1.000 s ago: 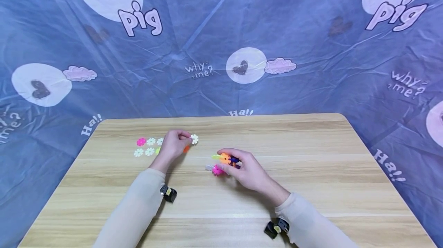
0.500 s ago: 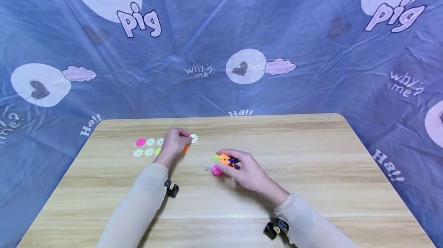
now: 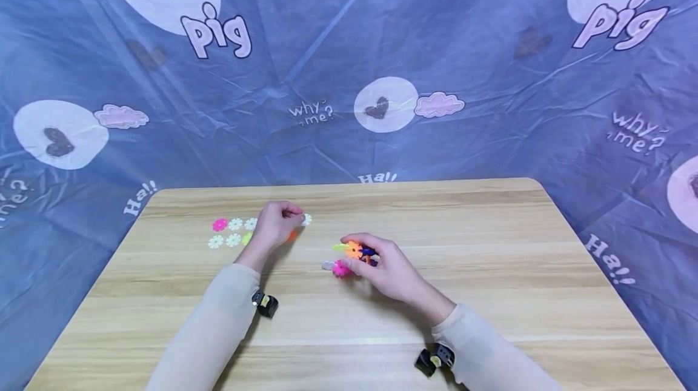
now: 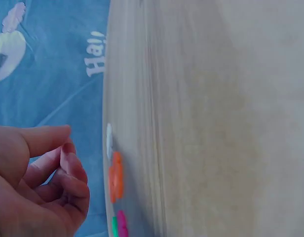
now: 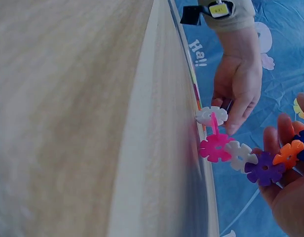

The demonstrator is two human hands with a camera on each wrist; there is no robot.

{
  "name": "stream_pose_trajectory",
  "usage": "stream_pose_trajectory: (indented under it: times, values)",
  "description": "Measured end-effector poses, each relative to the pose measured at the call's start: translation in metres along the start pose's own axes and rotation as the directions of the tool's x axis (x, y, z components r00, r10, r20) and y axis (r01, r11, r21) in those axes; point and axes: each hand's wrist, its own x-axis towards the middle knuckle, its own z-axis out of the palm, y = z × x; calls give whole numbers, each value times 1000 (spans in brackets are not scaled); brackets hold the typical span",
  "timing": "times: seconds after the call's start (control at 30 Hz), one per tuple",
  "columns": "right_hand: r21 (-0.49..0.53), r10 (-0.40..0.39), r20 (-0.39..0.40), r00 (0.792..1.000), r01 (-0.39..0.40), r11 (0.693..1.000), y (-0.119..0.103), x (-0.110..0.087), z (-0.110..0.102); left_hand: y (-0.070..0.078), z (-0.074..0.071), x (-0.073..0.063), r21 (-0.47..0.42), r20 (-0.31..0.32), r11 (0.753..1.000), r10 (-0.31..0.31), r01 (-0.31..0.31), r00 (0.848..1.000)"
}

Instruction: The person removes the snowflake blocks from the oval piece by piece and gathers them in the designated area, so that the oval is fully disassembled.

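Note:
My right hand [image 3: 384, 267] grips a chain of joined plastic snowflake discs just above the table. In the right wrist view, the chain shows a purple disc [image 5: 265, 168], an orange disc [image 5: 288, 153], a pink disc [image 5: 216, 147] and white discs, one of them at its far end. My left hand [image 3: 272, 225] hovers at the right end of the laid-out discs, fingers curled and thumb close to the index finger. Its fingertips partly cover a loose white disc [image 3: 308, 219] in the head view. The left wrist view shows that white disc [image 4: 109, 140] apart from the fingers, which hold nothing visible.
Loose discs lie in two rows at the back left, among them a pink disc [image 3: 220, 225], white discs and a yellow-green disc [image 3: 247, 239]. My left hand and wrist hide part of the rows. A blue printed cloth [image 3: 327, 148] hangs behind the wooden table [image 3: 491, 245].
The left fingertips have shifted slightly right and now cover more of the end white disc. My right hand and its chain stay almost in place.

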Motion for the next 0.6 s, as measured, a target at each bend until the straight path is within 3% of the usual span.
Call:
stream_pose_trajectory:
  times: [0.17,0.37,0.47,0.6]
  values:
    - [21,-1,4,1000,1,1000,1,2,2,-3,-3,-12,-81,29,995,59,-56,998]
    - [22,18,15,1000,-18,1000,1,3,2,-1,-4,-26,-116,54,986,129,-122,990]
    - [23,25,18,1000,-25,999,0,4,2,3,-5,-37,-146,82,972,197,-184,977]
    - [25,19,23,1000,-20,999,0,6,2,7,-6,-52,-197,122,941,302,-275,946]
